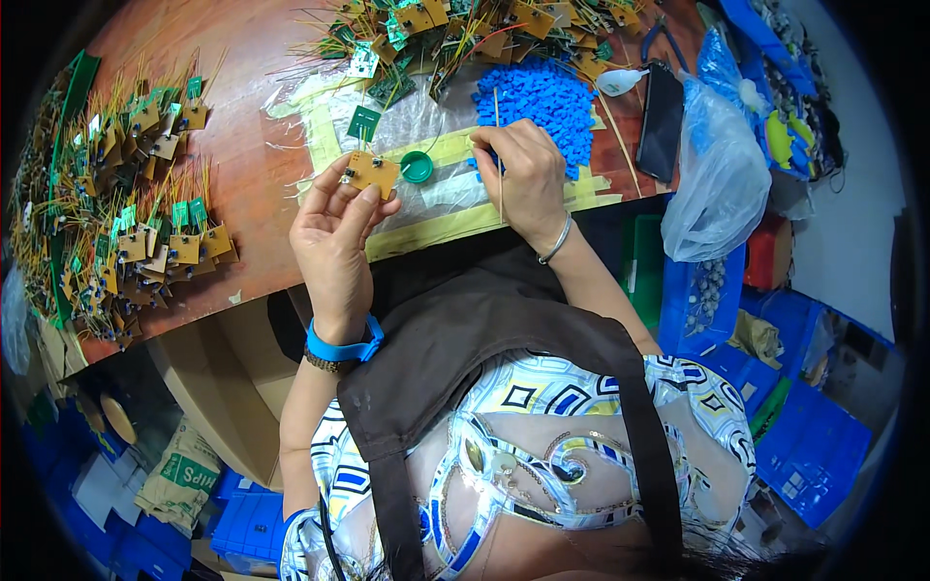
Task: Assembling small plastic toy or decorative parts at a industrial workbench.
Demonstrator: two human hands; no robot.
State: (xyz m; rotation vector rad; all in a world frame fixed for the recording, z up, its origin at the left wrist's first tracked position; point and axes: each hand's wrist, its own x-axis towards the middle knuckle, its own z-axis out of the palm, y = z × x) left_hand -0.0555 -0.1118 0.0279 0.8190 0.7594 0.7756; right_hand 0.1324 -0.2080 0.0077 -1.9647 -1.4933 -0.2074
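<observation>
My left hand (335, 225) pinches a small tan circuit board (375, 174) with black parts on it, just over the table's front edge. Thin wires run from it to a little green board (363, 123) lying beyond. In the closed fingers of my right hand (526, 179) is a thin wooden stick (497, 107), held roughly upright. That hand is beside a heap of small blue plastic pieces (542, 102). Between my hands a small round green cap (417, 168) rests on the taped work surface.
Wired circuit boards crowd the table's left (145, 242) and back (436, 34). At the right lie a black phone (660, 123), a white dropper bottle (620, 81), pliers (665, 41) and another thin stick (620, 145). A clear plastic bag (717, 184) hangs over blue bins (707, 310).
</observation>
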